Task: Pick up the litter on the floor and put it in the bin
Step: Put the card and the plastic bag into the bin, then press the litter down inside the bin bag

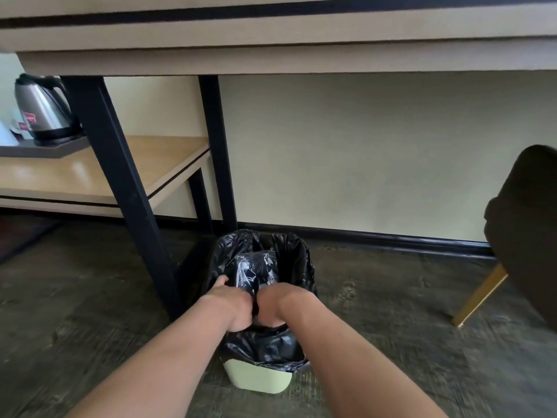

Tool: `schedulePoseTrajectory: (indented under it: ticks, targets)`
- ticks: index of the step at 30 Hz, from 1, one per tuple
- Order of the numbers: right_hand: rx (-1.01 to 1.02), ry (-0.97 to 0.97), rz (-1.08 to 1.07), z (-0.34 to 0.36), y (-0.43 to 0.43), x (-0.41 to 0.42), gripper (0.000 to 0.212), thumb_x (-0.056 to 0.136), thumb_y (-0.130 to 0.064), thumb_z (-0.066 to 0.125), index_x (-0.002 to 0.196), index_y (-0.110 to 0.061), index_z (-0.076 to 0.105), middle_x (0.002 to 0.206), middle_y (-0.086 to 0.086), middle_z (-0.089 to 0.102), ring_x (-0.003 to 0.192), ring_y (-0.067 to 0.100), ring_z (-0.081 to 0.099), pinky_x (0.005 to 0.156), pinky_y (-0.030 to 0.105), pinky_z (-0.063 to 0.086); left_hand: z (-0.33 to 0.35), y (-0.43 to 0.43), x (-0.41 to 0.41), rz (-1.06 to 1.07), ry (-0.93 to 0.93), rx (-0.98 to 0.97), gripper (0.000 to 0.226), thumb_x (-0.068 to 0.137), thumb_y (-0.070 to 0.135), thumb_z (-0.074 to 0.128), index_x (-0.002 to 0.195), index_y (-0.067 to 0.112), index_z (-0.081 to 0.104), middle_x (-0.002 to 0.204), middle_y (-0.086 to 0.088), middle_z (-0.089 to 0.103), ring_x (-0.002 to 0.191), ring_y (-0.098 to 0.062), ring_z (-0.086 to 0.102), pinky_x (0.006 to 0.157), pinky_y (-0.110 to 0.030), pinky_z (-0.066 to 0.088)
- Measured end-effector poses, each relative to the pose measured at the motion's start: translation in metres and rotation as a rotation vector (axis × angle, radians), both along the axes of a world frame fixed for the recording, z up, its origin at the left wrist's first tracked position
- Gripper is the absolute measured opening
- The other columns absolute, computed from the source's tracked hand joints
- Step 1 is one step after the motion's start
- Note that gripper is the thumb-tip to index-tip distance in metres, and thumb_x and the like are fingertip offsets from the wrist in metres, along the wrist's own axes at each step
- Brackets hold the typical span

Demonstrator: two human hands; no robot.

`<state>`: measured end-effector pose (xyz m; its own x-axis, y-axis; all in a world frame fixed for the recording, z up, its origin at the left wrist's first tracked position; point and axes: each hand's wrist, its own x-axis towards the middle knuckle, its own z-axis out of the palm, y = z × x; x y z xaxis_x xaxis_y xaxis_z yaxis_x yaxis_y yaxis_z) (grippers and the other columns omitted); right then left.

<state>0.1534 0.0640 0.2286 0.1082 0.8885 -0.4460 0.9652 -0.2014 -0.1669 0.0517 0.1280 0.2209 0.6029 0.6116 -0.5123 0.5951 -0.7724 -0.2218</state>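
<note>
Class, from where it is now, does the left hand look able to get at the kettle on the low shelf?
Probably not: the left hand is down in the bin, and the black desk leg stands between it and the kettle.

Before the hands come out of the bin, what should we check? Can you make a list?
1. Both hands over the bin's mouth: left hand and right hand are there. Ok.
2. Clear plastic litter inside the black liner: ok.
3. Fingers let go of the litter: they curl out of sight. Cannot tell.
4. Liner folded over the bin rim: ok on the near side.
5. Bin upright on the floor: ok.
6. More litter left on the floor: none in this view, but the sides are cut off. Cannot tell.
</note>
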Motion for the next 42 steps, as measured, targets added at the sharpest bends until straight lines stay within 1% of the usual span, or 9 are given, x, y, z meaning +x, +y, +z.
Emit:
schedulePoseTrajectory:
  ticks: [4,10,15,23,28,33,37,39,42]
  targets:
    - [0.189,-0.018,0.02,0.008,-0.013,0.016,0.03,0.09,-0.011,0.051,0.113,-0.01,0.07,0.115,0.016,0.073,0.106,0.037,0.07,0.077,0.038,0.054,0.004,0.0,0.006,0.066,0.082,-0.027,0.041,0.099,0.021,0.039,0.13,0.018,0.066,0.137,-0.007,0.067,0.133,-0.027,0.056,0.125,-0.052,0.009]
    - [0.46,0.048,0.001,0.036,-0.026,0.063,0.034,0.092,-0.017,0.05,0.12,-0.02,0.069,0.124,0.009,0.073,0.113,0.034,0.069,0.09,0.041,0.057,0.031,-0.043,0.029,0.011,-0.594,0.185,0.031,0.102,0.033,0.044,0.104,0.019,0.072,0.113,-0.004,0.072,0.111,-0.028,0.064,0.098,-0.041,0.046]
    - [0.609,0.056,-0.069,0.027,-0.032,0.121,0.047,0.093,-0.01,0.05,0.138,-0.022,0.059,0.141,0.002,0.063,0.126,0.028,0.061,0.101,0.039,0.051,0.021,-0.089,0.047,-0.065,-0.977,0.18,0.021,0.098,0.033,0.051,0.095,0.023,0.07,0.096,0.008,0.061,0.096,-0.015,0.06,0.079,-0.033,0.053]
    - [0.395,0.004,-0.143,-0.022,-0.064,0.176,0.063,0.09,-0.01,0.059,0.15,-0.016,0.041,0.15,0.008,0.05,0.135,0.032,0.051,0.11,0.046,0.048,0.05,-0.103,0.063,-0.063,-0.808,0.174,0.042,0.099,0.038,0.052,0.139,0.026,0.057,0.13,0.009,0.056,0.121,-0.015,0.053,0.102,-0.036,0.048]
    - [0.229,-0.059,-0.074,-0.078,-0.052,0.177,0.076,0.093,-0.029,0.065,0.159,-0.02,0.026,0.162,0.008,0.038,0.147,0.033,0.039,0.12,0.049,0.036,0.057,-0.094,0.072,-0.222,-0.45,0.146,0.066,0.1,0.045,0.051,0.16,0.025,0.031,0.168,-0.002,0.028,0.154,-0.026,0.024,0.127,-0.046,0.016]
    - [0.14,-0.038,-0.059,-0.135,-0.017,0.168,0.082,0.089,-0.037,0.066,0.158,-0.019,0.026,0.162,0.005,0.037,0.147,0.032,0.036,0.119,0.046,0.035,0.033,-0.085,0.072,-0.283,-0.268,0.068,0.075,0.096,0.058,0.051,0.158,0.021,0.034,0.171,-0.009,0.022,0.159,-0.029,0.011,0.127,-0.057,-0.003]
    - [0.075,-0.022,-0.088,-0.19,0.011,0.157,0.077,0.087,-0.049,0.06,0.155,-0.027,0.031,0.161,0.005,0.039,0.144,0.033,0.039,0.115,0.052,0.038,0.004,-0.057,0.047,-0.373,-0.318,0.047,0.06,0.071,0.068,0.058,0.116,0.031,0.073,0.143,-0.002,0.066,0.135,-0.024,0.06,0.121,-0.052,0.032]
    - [0.037,-0.021,-0.108,-0.211,0.018,0.154,0.079,0.092,-0.044,0.06,0.159,-0.027,0.023,0.168,0.006,0.024,0.153,0.034,0.027,0.119,0.052,0.033,-0.012,-0.049,0.041,-0.361,-0.402,0.036,0.048,0.072,0.064,0.057,0.108,0.035,0.07,0.141,0.003,0.067,0.13,-0.021,0.059,0.11,-0.051,0.05]
    - [0.002,0.001,-0.188,-0.252,0.029,0.15,0.083,0.097,-0.041,0.057,0.163,-0.024,0.01,0.172,0.006,0.011,0.158,0.033,0.013,0.125,0.052,0.023,-0.027,-0.049,0.036,-0.405,-0.579,0.039,0.032,0.086,0.057,0.056,0.111,0.04,0.065,0.144,0.009,0.064,0.125,-0.016,0.065,0.102,-0.048,0.056]
